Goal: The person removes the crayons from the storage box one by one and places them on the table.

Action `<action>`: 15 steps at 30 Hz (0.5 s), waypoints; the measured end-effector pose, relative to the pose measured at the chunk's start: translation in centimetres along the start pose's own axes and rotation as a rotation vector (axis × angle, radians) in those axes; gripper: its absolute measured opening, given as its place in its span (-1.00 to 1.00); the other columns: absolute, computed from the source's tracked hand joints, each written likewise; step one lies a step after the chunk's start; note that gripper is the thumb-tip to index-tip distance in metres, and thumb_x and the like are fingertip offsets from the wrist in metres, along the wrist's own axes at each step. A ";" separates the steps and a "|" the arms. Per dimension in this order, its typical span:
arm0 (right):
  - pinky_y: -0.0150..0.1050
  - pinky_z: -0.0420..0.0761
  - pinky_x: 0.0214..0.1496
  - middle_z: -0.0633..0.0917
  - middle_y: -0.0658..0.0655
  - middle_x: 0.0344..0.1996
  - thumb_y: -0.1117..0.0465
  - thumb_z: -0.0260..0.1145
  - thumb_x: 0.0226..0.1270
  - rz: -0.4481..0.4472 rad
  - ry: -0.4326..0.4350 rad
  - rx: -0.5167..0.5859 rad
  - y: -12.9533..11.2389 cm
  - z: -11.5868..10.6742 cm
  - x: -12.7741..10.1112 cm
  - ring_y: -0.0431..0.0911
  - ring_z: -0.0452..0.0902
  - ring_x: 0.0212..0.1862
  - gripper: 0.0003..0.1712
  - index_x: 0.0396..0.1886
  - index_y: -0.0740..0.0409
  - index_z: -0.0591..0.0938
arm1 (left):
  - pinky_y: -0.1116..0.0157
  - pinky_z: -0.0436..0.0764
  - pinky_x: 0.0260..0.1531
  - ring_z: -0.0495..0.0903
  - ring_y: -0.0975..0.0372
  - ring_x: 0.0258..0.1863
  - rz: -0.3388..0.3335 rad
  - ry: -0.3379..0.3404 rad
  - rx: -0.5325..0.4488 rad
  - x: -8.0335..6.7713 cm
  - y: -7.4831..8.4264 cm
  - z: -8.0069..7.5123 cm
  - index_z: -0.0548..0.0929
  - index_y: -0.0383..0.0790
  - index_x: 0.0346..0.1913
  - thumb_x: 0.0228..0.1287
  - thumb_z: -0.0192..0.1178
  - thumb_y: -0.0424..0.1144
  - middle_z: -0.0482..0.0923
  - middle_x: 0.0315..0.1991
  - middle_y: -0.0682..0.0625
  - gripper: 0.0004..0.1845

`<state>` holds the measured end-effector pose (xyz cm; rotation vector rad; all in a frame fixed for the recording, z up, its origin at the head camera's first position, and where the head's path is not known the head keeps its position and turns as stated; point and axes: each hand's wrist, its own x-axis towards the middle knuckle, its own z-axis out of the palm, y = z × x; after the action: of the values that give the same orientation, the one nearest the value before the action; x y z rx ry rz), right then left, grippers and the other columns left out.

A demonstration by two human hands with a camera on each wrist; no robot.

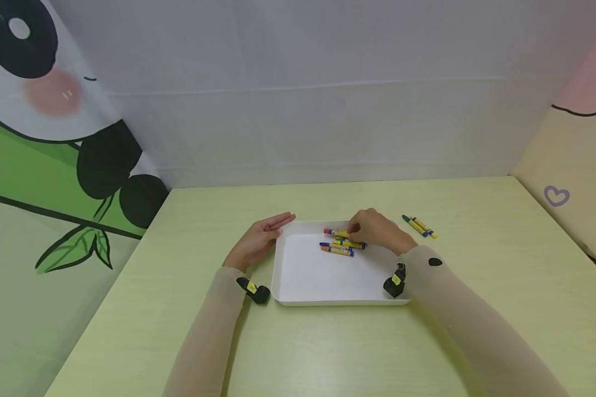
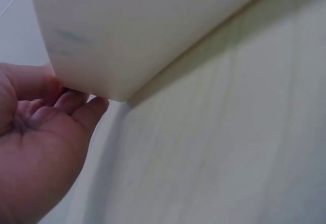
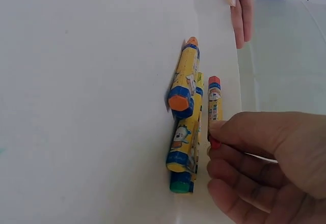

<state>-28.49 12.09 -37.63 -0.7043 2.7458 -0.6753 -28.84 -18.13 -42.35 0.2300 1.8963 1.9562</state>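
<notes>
Now red crayon (image 3: pixel 214 107) lengthwise along tray (image 1: pixel 298 286)

Honestly there's no readable text anywhere here, no words, brand names or numbers. The crayons (image 3: pixel 186 113) have yellow printed wrappers with blue bands and little cartoon characters on them, but whatever lettering is on there is too small and blurry to make out, same for the red-tipped crayon (image 3: pixel 214 108) by the right hand (image 3: pixel 270 165). Only sign-like marks: a small purple heart outline (image 1: pixel 556 195) on the beige side panel at right, and a cartoon panda print (image 1: pixel 40 82) on the left backdrop. Yellow tags on the wrist cameras (image 1: pixel 396 280) look blank from here.
</notes>
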 end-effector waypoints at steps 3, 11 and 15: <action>-0.27 0.59 -0.26 0.74 0.10 -0.31 0.24 0.33 0.26 0.010 0.013 0.028 0.2 -0.4 -0.3 -0.15 0.55 -0.35 -0.85 -0.26 0.20 0.74 | 0.12 0.20 0.41 0.13 0.16 0.48 -0.003 -0.008 -0.004 0.0 0.0 -0.1 0.20 -0.22 0.47 0.47 -0.18 -0.50 0.23 0.45 -0.03 -0.46; -0.19 0.63 -0.18 0.75 0.17 -0.23 0.27 0.31 0.26 0.038 0.047 0.063 0.8 -1.8 -1.2 -0.08 0.62 -0.24 -0.82 -0.20 0.23 0.73 | 0.13 0.19 0.42 0.12 0.16 0.48 0.001 -0.012 -0.019 0.1 -0.2 -0.2 0.17 -0.25 0.47 0.47 -0.18 -0.51 0.22 0.46 -0.05 -0.45; -0.19 0.62 -0.18 0.75 0.16 -0.24 0.28 0.29 0.27 0.059 0.050 0.068 1.4 -2.6 -1.6 -0.06 0.62 -0.23 -0.81 -0.18 0.24 0.73 | 0.13 0.18 0.42 0.11 0.16 0.48 -0.004 -0.010 -0.015 0.1 -0.2 -0.2 0.16 -0.26 0.48 0.47 -0.19 -0.51 0.21 0.46 -0.04 -0.45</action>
<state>-28.48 14.97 -35.84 -0.5977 2.7620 -0.7794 -29.02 -18.28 -42.57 0.2307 1.8742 1.9624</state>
